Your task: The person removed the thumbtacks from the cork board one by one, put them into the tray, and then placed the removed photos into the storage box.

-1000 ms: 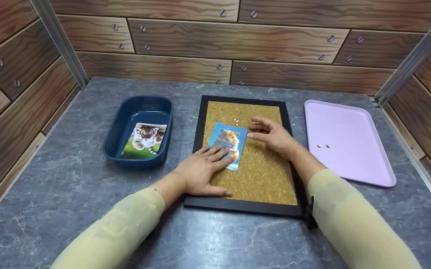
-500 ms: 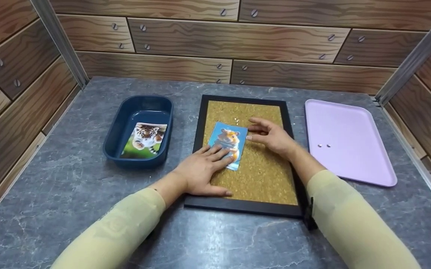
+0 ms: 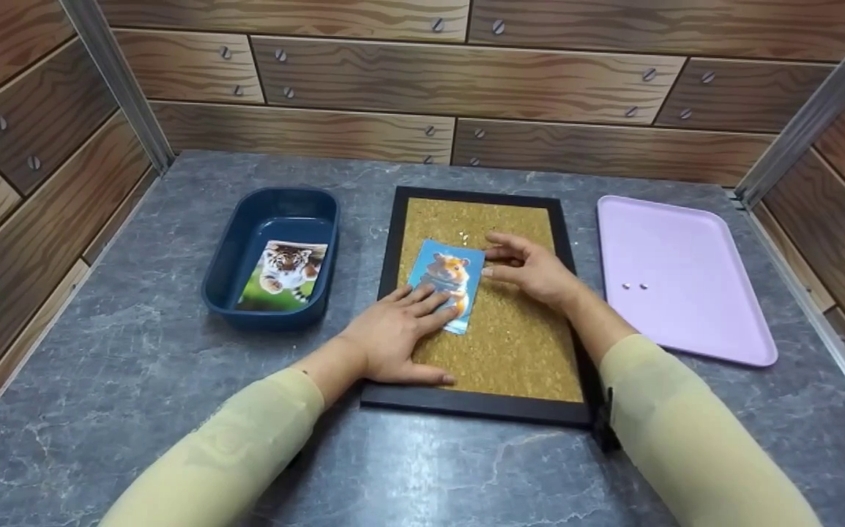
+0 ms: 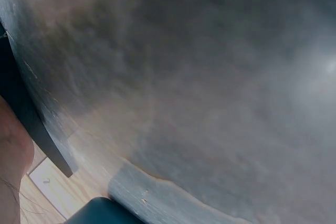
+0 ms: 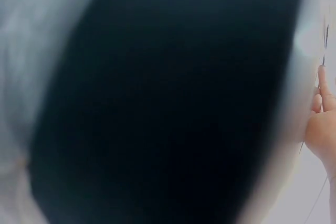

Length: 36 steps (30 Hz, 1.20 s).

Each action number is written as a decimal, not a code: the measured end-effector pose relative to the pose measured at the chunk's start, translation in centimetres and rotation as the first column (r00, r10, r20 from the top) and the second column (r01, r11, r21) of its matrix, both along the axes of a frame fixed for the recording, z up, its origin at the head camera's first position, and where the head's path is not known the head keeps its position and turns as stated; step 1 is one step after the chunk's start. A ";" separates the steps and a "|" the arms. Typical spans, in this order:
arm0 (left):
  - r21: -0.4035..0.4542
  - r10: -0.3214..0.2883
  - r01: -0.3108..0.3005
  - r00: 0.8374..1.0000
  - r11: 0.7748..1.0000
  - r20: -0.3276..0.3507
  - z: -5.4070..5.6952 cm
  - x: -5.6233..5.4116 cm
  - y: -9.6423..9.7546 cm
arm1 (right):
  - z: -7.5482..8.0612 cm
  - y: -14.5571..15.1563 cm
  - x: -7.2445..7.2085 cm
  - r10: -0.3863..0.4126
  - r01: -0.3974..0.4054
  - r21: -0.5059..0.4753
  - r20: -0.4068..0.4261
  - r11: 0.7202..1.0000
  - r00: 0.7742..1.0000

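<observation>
A blue card with a hamster picture point(image 3: 446, 269) lies on the left part of a black-framed cork board point(image 3: 518, 351) in the head view. My left hand point(image 3: 400, 333) rests on the card's lower part, fingers spread and fairly straight, thumb out over the cork. At the card's upper right edge is my right hand point(image 3: 532, 271); its thumb and fingers stand apart, with the tips at the edge. Whether they touch it is hard to tell. A few tiny shiny pieces point(image 3: 464, 238) sit just above the card. Both wrist views are mostly blocked or blurred.
Left of the board stands a dark blue bin point(image 3: 269, 320) with a tiger picture card point(image 3: 285, 274) inside. On the right lies a lilac tray point(image 3: 693, 256) carrying two small silvery pieces point(image 3: 635, 286). Wood-patterned walls point(image 3: 466, 80) enclose the grey table point(image 3: 137, 351).
My right hand's fingertips have shifted slightly down along the card's right edge. The left hand and the card have stayed in place.
</observation>
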<state>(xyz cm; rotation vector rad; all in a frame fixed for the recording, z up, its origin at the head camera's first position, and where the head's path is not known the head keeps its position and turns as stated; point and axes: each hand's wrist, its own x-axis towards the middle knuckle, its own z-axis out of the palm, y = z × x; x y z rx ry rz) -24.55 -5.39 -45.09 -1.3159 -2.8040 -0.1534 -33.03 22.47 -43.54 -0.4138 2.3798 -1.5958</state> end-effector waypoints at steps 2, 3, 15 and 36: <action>0.005 -0.002 0.002 1.000 1.000 -0.004 0.0 0.0 0.0 | 0.0 0.0 0.0 0.002 -0.002 0.000 -0.002 1.000 1.000; 0.007 -0.002 0.002 1.000 1.000 -0.006 0.0 0.0 0.0 | 0.0 0.0 0.0 0.001 -0.001 -0.001 -0.001 1.000 1.000; 0.003 -0.005 0.005 1.000 1.000 -0.003 0.0 -0.1 0.1 | -0.1 0.0 0.0 0.012 -0.011 -0.043 0.021 0.999 1.000; 0.000 -0.002 0.002 1.000 1.000 -0.007 -0.1 0.0 0.1 | 0.3 -0.5 0.7 -0.036 0.036 -0.054 0.000 0.998 0.999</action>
